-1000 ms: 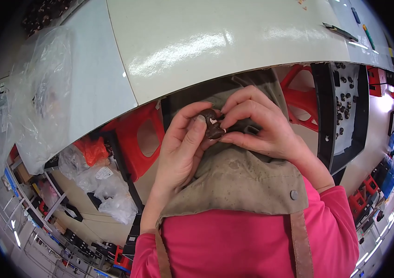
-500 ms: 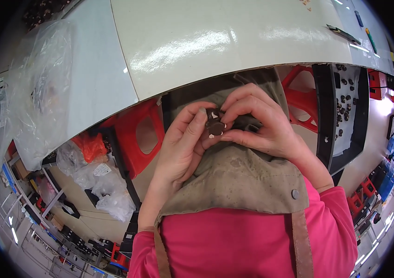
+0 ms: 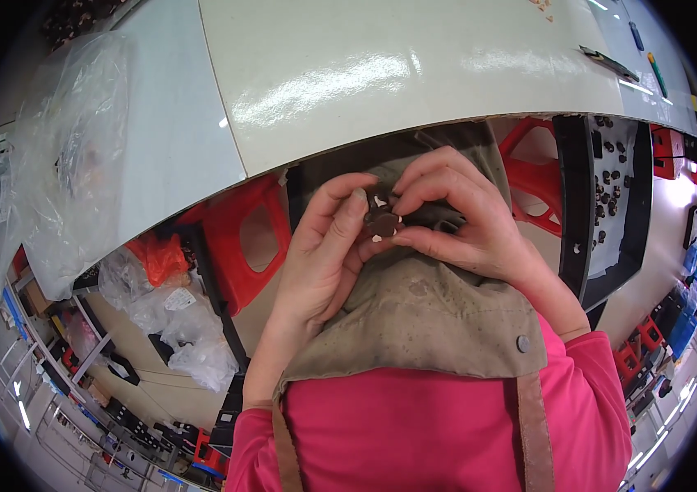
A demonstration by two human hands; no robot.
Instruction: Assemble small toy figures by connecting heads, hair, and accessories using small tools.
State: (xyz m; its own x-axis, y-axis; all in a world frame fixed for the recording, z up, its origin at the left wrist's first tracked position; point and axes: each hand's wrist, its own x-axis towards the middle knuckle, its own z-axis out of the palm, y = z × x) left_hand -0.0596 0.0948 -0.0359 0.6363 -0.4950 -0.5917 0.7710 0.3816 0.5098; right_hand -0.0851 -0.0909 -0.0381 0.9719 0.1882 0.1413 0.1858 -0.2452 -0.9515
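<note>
A small dark brown figurine-like piece with pale spots (image 3: 382, 225) is held between my two hands, just past the table's near edge and above my apron. My left hand (image 3: 321, 246) is closed on it from the left, thumb and fingers pinching its side. From the right, my right hand (image 3: 467, 215) holds it with the thumb low and the fingertips bent over its upper side. Fingers cover part of the piece, so its full shape is hidden. The olive-brown apron (image 3: 414, 320) lies bunched beneath both hands.
A pale glossy table (image 3: 332, 49) spans the front, with a box cutter (image 3: 607, 62) at far right. Clear plastic bags (image 3: 77, 148) hang over its left side. Red stools (image 3: 242, 238) stand beneath. A black-edged tray (image 3: 611, 254) at right holds several small dark pieces.
The dark piece has turned and tilted slightly between my fingers, showing more of its round flat part. Both hands keep nearly the same place and grip.
</note>
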